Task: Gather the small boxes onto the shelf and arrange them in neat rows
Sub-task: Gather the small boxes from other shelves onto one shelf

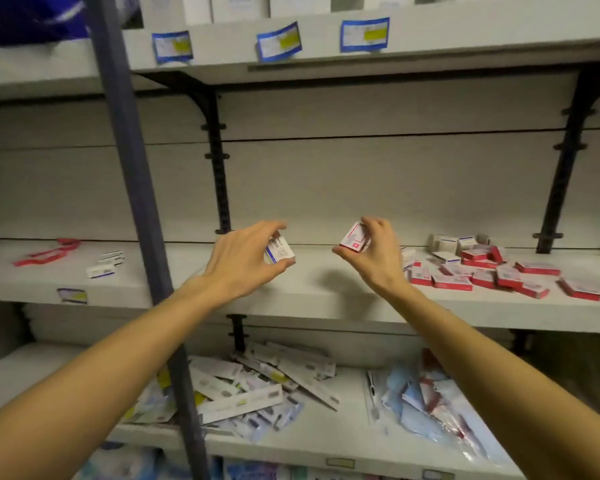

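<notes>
Two bare forearms reaching forward over the middle shelf (326, 289) of a grey storage rack. Left hand (246, 261) raised just above the shelf surface, fingers and thumb curled around a small white box with blue print (280, 252), held tilted. Right hand (374, 254) at the same height, just beside it, thumb below and fingers above pinching a small red-and-white box (354, 239), also tilted. Both boxes in the air, apart from each other, above a bare stretch of shelf.

To the right of the right hand, near its wrist, a loose heap of red-and-white boxes (499, 275) lying flat and askew on the same shelf, with a few white boxes with blue stripes (454, 242) behind them against the back wall. Far left on the same shelf, beyond a dark upright post (136, 188), a few small white boxes (104, 265) and flat red packets (45, 252), well apart from both hands.

Above, an upper shelf edge carrying three blue-bordered labels (278, 41). Below, a lower shelf (326, 445) strewn with long white packets (257, 386) and clear bags of blue and red items (423, 400).
</notes>
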Tool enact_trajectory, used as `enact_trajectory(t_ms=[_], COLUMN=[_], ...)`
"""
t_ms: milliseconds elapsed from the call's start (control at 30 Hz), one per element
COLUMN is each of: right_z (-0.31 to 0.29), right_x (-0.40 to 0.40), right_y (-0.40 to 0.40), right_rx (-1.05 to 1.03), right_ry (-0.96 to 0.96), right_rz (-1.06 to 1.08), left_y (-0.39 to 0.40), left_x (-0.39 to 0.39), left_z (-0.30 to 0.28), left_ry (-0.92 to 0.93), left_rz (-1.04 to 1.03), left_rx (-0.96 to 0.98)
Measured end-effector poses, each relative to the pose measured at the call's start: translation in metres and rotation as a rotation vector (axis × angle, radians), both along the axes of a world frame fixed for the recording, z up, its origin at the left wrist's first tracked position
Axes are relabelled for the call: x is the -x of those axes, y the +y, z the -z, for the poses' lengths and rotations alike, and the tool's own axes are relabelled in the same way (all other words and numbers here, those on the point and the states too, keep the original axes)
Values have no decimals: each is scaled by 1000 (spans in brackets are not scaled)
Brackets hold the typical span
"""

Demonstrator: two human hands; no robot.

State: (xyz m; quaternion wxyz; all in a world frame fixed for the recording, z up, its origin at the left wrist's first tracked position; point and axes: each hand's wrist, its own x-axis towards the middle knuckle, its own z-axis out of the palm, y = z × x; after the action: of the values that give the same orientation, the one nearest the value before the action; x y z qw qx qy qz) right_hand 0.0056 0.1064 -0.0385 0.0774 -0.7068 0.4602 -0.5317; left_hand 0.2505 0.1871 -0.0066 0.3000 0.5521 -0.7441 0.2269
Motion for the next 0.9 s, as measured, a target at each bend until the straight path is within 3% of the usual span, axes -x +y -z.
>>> enact_trajectory(t_ms=[367, 567, 767, 900], right_z=[18, 32, 35, 32], right_x=[-220, -319, -407, -447], right_y=[93, 106, 87, 48], right_rx=[78, 217, 10, -158], right_ry=[135, 475, 371, 279], right_rz=[-351, -551, -646, -590], left_y=[126, 148, 121, 83], left_x=[-205, -297, -355, -382], left_z=[21, 28, 37, 44], left_ry=[88, 231, 197, 307], left_rz=[-309, -465, -545, -513], left_rx=[-26, -41, -96, -178])
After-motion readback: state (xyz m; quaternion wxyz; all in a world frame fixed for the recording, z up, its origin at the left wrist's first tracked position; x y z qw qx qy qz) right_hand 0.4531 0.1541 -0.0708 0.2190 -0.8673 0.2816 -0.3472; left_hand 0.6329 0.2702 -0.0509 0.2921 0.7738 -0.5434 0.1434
